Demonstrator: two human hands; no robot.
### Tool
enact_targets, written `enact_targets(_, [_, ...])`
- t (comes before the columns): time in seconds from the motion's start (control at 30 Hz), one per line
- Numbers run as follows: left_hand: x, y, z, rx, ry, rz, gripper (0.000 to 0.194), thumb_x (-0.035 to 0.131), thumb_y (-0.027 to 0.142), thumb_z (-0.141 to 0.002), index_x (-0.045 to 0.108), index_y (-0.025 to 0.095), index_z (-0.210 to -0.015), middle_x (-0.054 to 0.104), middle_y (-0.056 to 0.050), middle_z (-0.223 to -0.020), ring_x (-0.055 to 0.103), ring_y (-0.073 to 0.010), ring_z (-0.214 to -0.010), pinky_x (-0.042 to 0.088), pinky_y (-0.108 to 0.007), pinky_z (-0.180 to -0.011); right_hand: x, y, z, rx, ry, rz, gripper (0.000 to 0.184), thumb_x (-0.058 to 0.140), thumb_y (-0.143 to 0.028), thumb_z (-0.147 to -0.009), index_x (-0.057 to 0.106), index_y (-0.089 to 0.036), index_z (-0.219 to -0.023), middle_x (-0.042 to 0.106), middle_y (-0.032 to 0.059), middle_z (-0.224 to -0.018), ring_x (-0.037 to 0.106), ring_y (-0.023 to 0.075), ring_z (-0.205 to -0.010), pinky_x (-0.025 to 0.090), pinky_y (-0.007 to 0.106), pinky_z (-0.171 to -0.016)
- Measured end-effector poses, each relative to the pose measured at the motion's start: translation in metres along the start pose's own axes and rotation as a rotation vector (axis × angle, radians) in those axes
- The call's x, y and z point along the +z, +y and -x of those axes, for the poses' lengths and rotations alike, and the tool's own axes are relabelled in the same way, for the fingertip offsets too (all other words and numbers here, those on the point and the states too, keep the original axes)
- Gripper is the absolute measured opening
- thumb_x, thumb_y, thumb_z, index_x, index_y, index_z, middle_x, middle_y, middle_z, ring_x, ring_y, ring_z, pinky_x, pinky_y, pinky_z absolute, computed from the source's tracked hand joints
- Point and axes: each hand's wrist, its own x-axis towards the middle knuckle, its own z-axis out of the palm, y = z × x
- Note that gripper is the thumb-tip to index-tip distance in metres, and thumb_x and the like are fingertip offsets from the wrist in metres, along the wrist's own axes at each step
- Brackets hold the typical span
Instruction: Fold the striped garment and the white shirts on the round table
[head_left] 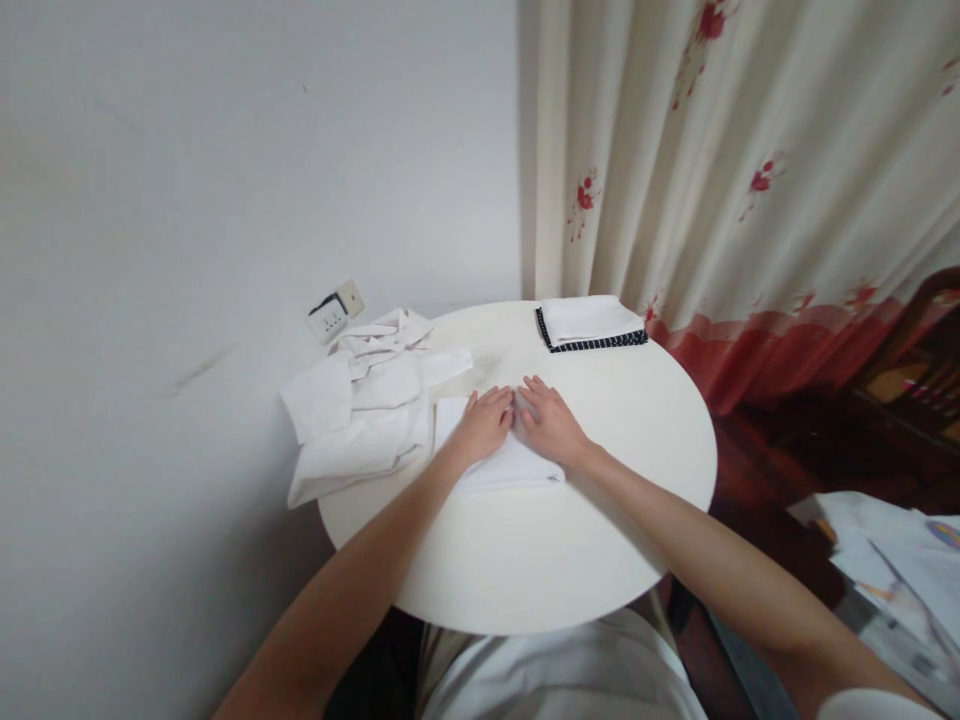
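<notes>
A folded white cloth [517, 468] lies flat on the round white table [540, 570] in front of me. My left hand [487, 420] rests palm down on its upper part, fingers stretched out. Close beside it, my right hand [550, 418] lies on the cloth's upper right part with its fingers spread. The fingertips of both hands nearly meet, and they cover part of the cloth's far edge. Neither hand grips anything.
A loose heap of white cloths [367, 410] sits at the table's left, overhanging its edge. At the back right lies a neat stack with a folded white cloth [589, 318] over a black-and-white patterned cloth [600, 344]. A wall socket [328, 322] is behind the heap.
</notes>
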Motion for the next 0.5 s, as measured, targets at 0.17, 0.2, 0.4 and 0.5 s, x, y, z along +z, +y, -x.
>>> enact_targets(0.17, [0.000, -0.003, 0.003, -0.022, -0.071, -0.044, 0.048, 0.030, 0.032, -0.105, 0.044, 0.022, -0.150, 0.041, -0.009, -0.159, 0.032, -0.0261, -0.149, 0.016, -0.055, -0.122, 0.003, 0.002, 0.001, 0.087, -0.164, 0.060, 0.049, 0.047, -0.030, -0.097, 0.051, -0.015, -0.144, 0.030, 0.0151, -0.163, 0.019, 0.0278, -0.153, 0.021, 0.056, -0.119])
enact_targets(0.2, [-0.001, -0.005, 0.003, -0.034, -0.079, -0.057, 0.048, 0.031, 0.034, -0.106, 0.043, 0.023, -0.151, 0.040, -0.008, -0.159, 0.031, -0.0269, -0.149, 0.015, -0.056, -0.122, 0.002, 0.005, 0.000, 0.126, -0.158, 0.074, 0.049, 0.046, -0.032, -0.098, 0.050, -0.014, -0.144, 0.030, 0.0161, -0.163, 0.020, 0.0291, -0.153, 0.022, 0.057, -0.119])
enact_targets(0.4, [-0.011, -0.020, 0.004, -0.164, -0.087, -0.114, 0.048, 0.033, 0.038, -0.106, 0.045, 0.021, -0.149, 0.041, -0.010, -0.159, 0.036, -0.0304, -0.147, 0.019, -0.057, -0.121, -0.005, 0.023, -0.005, 0.274, 0.028, 0.100, 0.046, 0.038, -0.030, -0.102, 0.051, -0.008, -0.140, 0.039, 0.0228, -0.157, 0.032, 0.0309, -0.148, 0.031, 0.051, -0.116])
enact_targets(0.5, [-0.013, -0.022, 0.004, -0.195, -0.081, -0.128, 0.048, 0.033, 0.039, -0.106, 0.047, 0.020, -0.148, 0.043, -0.010, -0.157, 0.038, -0.0306, -0.145, 0.020, -0.058, -0.120, -0.004, 0.023, -0.006, 0.193, 0.099, 0.058, 0.044, 0.039, -0.027, -0.102, 0.055, -0.009, -0.139, 0.041, 0.0205, -0.156, 0.032, 0.0276, -0.149, 0.030, 0.047, -0.118])
